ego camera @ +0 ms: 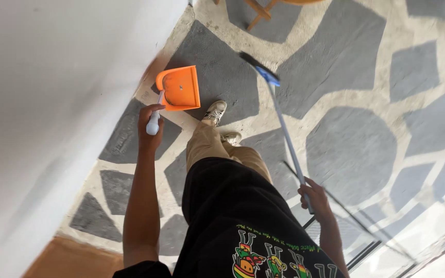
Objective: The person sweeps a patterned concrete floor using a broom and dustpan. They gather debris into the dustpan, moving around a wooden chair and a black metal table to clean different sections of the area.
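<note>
— Black shirt (233, 216) closest to lens, printed figures at hem; tan trousers (209, 146) and pale shoes (215, 110) below, mid-stride on paved floor (351, 149) of grey patches with light joints. White wall (52, 103) along left.

— Noted. Hands?

— Right hand (312, 198) clenched round grey broom handle (287, 134), blue-backed broom head (261, 69) lifted ahead. Left hand (149, 123) wrapped around pale grip of orange dustpan (180, 88), held out near wall, pan looks empty.

— Risks?

— Probably a stumble: uneven joints underfoot, both hands occupied. Possibly dustpan scraping wall, being held so close. Broom head swinging forward could clip wooden legs (258, 10) at top edge.
</note>
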